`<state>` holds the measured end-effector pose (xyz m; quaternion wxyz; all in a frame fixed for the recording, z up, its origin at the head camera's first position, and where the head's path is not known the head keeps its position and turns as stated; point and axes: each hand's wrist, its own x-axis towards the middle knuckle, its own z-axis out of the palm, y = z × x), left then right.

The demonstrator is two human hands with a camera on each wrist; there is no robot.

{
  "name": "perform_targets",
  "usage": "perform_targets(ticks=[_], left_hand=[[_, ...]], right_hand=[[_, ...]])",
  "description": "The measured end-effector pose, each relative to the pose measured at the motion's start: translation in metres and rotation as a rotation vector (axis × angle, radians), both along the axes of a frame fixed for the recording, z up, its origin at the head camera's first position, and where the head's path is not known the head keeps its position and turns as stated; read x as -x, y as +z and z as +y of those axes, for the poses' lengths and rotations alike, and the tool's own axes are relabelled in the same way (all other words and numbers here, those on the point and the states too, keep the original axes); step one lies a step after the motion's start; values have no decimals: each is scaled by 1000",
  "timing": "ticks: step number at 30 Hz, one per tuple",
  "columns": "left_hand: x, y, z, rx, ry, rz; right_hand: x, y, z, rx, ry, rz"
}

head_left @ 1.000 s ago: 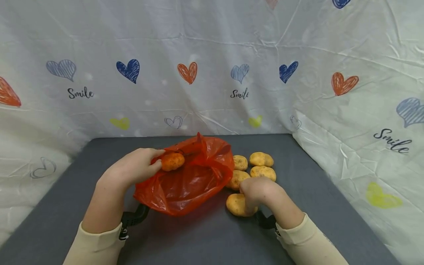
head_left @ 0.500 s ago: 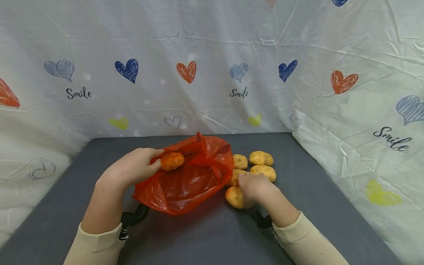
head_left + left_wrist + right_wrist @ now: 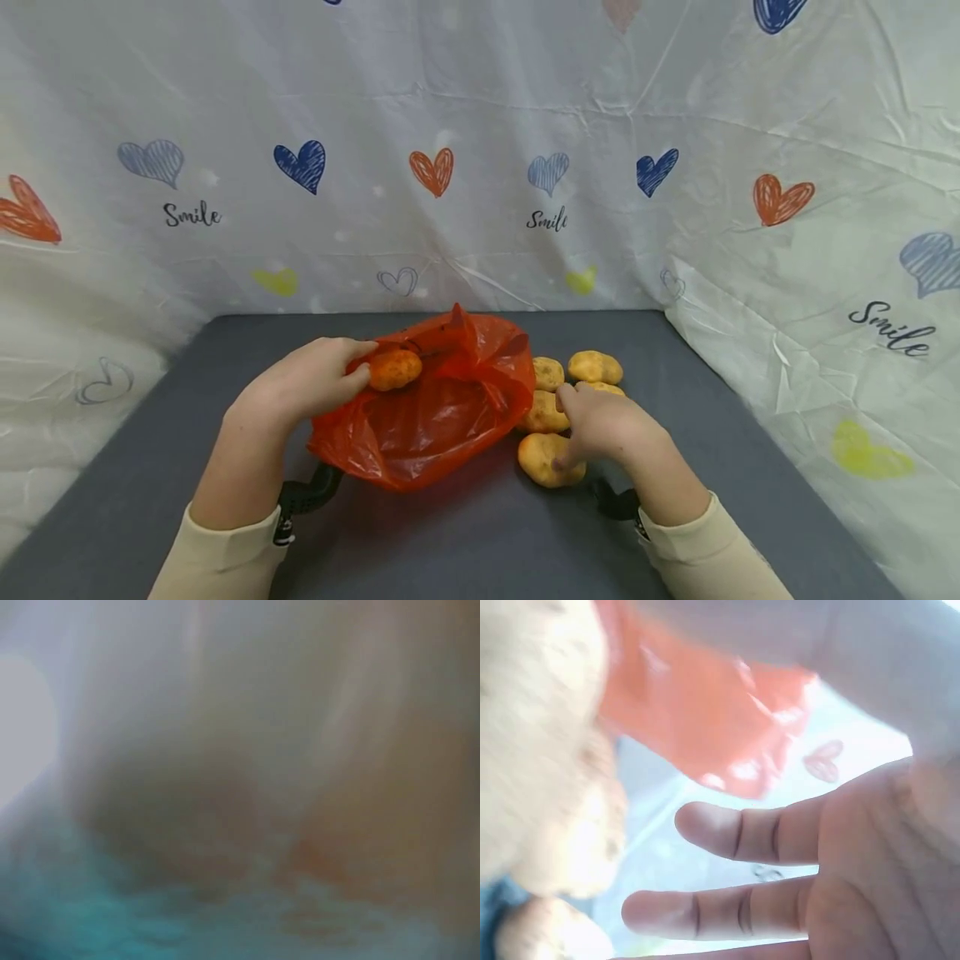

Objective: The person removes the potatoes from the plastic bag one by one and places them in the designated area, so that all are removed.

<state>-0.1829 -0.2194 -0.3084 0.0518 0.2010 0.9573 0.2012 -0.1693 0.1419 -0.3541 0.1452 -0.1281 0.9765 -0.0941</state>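
Note:
My left hand point(image 3: 318, 382) grips the rim of a red plastic bag point(image 3: 438, 412) on the grey table, with thumb and fingers round a potato point(image 3: 394, 369) that shows orange through the plastic. My right hand point(image 3: 594, 421) hovers over loose yellow potatoes just right of the bag. It is nearest the front potato point(image 3: 546, 462) and another potato point(image 3: 543, 412) by the bag. In the right wrist view its fingers point(image 3: 742, 834) are stretched straight and hold nothing, with a blurred potato point(image 3: 547, 727) and the red bag point(image 3: 705, 712) beyond. The left wrist view is a blur.
Two more potatoes point(image 3: 595, 367) point(image 3: 547, 372) lie further back, and one is partly hidden behind my right hand. The grey tabletop point(image 3: 465, 542) is walled on three sides by a white sheet printed with hearts point(image 3: 480, 167).
My right hand, earlier curled over the front potato, now has straight fingers beside and above it. The potato shifted slightly. The left hand and the bag stayed put.

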Motion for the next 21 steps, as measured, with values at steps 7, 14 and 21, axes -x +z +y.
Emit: perform_targets(ticks=[7,14,21], left_hand=[[-5,4,-4,5,19,10],[-5,2,-5,3,30,-1],[-6,1,-7,-17,43,9]], right_hand=[[-8,18,15,171,76,225],[-9,22,-3,290,210,430],[-1,36,-43,364,289,355]])
